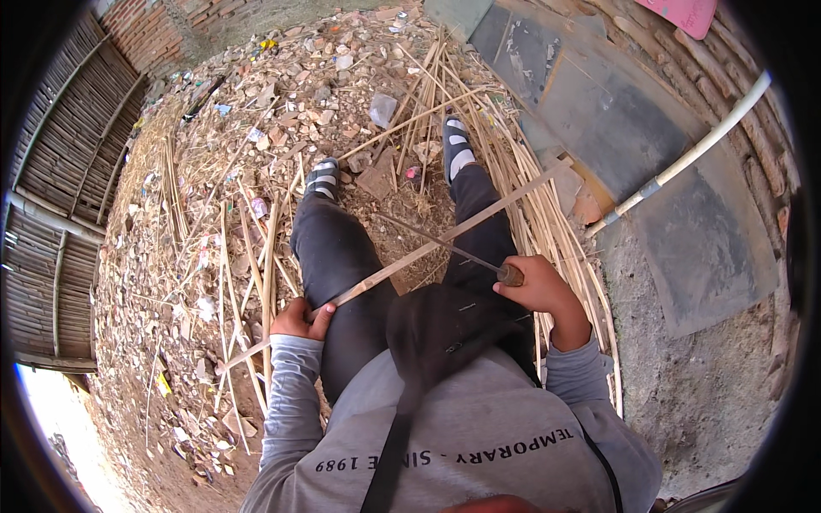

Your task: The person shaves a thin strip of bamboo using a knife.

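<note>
A long pale bamboo strip (479, 218) lies slantwise across my lap, from lower left to upper right. My left hand (299, 321) grips it near its lower end, beside my left thigh. My right hand (539, 284) is closed on the wooden handle of a knife (453, 250). The thin dark blade points up and left and meets the strip over my right leg. I sit with both legs in dark trousers stretched forward, sandalled feet (323, 178) resting on rubble.
Loose bamboo strips (547, 231) are piled to my right and ahead, more lie at left. Rubble and litter (256, 111) cover the ground. A white pipe (693, 154) runs along a dark sheet on the right. A woven bamboo wall (60, 188) stands at left.
</note>
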Demonstrator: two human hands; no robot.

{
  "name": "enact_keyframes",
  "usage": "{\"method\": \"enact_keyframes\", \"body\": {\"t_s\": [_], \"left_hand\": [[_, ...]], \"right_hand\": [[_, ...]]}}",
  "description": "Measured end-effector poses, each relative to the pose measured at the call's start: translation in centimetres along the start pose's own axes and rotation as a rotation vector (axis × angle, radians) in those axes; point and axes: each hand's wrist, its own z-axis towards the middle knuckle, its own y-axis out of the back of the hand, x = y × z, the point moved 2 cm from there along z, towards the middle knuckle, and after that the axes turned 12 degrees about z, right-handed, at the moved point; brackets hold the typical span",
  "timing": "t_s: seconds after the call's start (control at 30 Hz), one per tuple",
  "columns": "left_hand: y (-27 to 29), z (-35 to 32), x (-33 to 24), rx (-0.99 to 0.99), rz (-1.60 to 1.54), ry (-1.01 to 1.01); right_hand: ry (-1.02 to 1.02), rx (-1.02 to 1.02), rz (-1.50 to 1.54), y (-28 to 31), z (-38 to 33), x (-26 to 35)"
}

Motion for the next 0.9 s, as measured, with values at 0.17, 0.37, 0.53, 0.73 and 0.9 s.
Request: {"method": "enact_keyframes", "body": {"t_s": [0.17, 0.37, 0.53, 0.73, 0.9], "left_hand": [[-0.5, 0.0, 0.6, -0.042, -0.024, -0.046], [0.2, 0.2, -0.3, -0.034, -0.003, -0.046], [-0.2, 0.0, 0.0, -0.042, 0.037, -0.059], [0.4, -0.2, -0.2, -0.043, 0.072, -0.054], [1.0, 0.2, -0.8, -0.041, 0.107, -0.081]], "right_hand": [[-0.04, -0.083, 0.061, 1.3, 0.0, -0.8], [0.004, 0.058, -0.017, -0.9, -0.1, -0.2], [0.097, -0.13, -0.015, 0.6, 0.2, -0.6], [-0.031, -0.146, 0.055, 0.9, -0.2, -2.2], [-0.097, 0.052, -0.1, 0.4, -0.5, -0.7]]}}
